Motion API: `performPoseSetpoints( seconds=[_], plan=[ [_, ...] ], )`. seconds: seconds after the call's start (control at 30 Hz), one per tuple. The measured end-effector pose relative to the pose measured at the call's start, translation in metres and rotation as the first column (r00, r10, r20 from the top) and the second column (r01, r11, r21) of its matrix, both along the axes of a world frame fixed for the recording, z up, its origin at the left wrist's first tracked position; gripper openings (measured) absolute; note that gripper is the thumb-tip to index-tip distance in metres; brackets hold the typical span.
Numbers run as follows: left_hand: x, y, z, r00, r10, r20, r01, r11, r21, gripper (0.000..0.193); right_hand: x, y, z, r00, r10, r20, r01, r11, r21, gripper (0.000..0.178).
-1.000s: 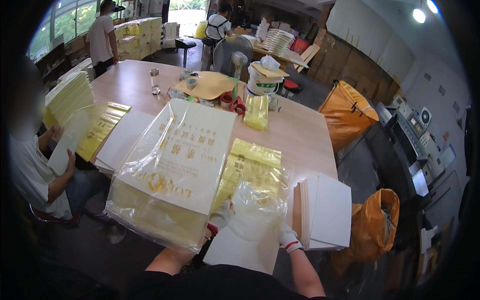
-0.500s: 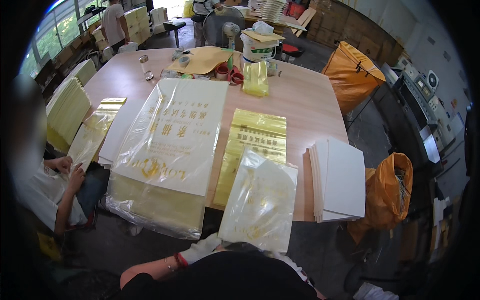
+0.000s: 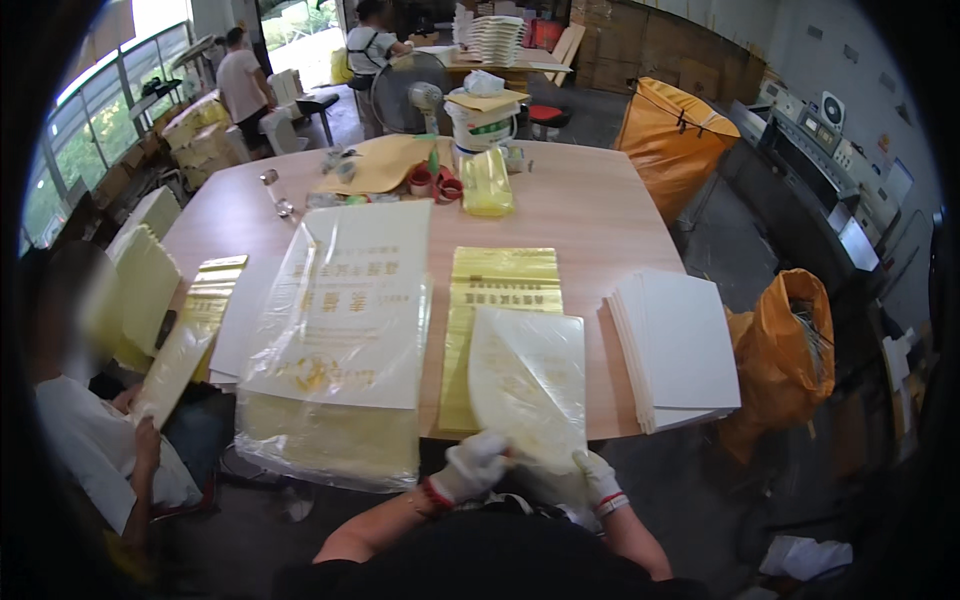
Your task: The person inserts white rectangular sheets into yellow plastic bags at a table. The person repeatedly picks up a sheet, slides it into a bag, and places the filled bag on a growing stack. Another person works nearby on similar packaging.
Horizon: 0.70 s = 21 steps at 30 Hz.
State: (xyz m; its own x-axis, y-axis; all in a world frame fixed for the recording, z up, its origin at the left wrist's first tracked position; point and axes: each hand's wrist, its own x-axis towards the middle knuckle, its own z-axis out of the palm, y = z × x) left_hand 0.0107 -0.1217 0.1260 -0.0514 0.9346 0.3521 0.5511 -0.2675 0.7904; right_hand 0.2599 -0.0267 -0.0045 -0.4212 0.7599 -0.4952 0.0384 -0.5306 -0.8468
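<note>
A clear plastic bag (image 3: pixel 532 375) with white sheets in it lies partly on the table's near edge, over a pile of gold-printed bags (image 3: pixel 505 275). My left hand (image 3: pixel 472 467), in a white glove with a red cuff, is closed at the bag's near left edge. My right hand (image 3: pixel 600 482), gloved too, pinches the near right edge. The bag's near end hangs off the table between both hands, crumpled and partly blurred. To the left lies a pile of large clear bags (image 3: pixel 330 440), with a printed white sheet showing in the top one.
White boards (image 3: pixel 680 345) are stacked at the right table edge. An orange sack (image 3: pixel 790 350) stands beyond them. At left a seated co-worker (image 3: pixel 110 430) handles a gold-printed bag (image 3: pixel 190 350). Tape rolls (image 3: pixel 420 180), a white bucket (image 3: pixel 482 125) and a glass bottle (image 3: pixel 276 192) stand at the back.
My hands have come into fuller view at the bag's near end, and the bag has shifted slightly. The view has tilted up. The co-worker's gold-printed bag is now lifted at its near end.
</note>
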Motion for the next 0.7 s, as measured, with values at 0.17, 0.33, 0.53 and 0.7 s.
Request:
performPoseSetpoints(
  seconds=[0.17,0.33,0.53,0.7],
  plan=[
    [-0.033,-0.04,0.097,0.976,-0.046,-0.213,0.103,0.958,0.269,0.018,-0.087,-0.002,0.094,0.877,-0.074,-0.476,0.053,0.997,-0.057,0.033],
    [-0.084,-0.087,0.103,0.699,0.302,0.648,-0.692,0.516,0.506,0.018,-0.171,-0.003,0.177,0.741,0.279,-0.61,-0.29,0.953,0.084,0.022],
    [-0.206,-0.126,0.019,0.458,0.479,0.749,-0.83,0.533,0.167,0.005,-0.219,-0.062,0.15,0.59,0.719,-0.368,-0.734,0.667,0.128,0.036],
    [-0.144,-0.147,-0.114,-0.089,0.325,0.941,-0.738,0.613,-0.282,0.046,-0.15,-0.033,0.095,0.705,0.675,-0.219,-0.656,0.737,0.162,0.036]
  ],
)
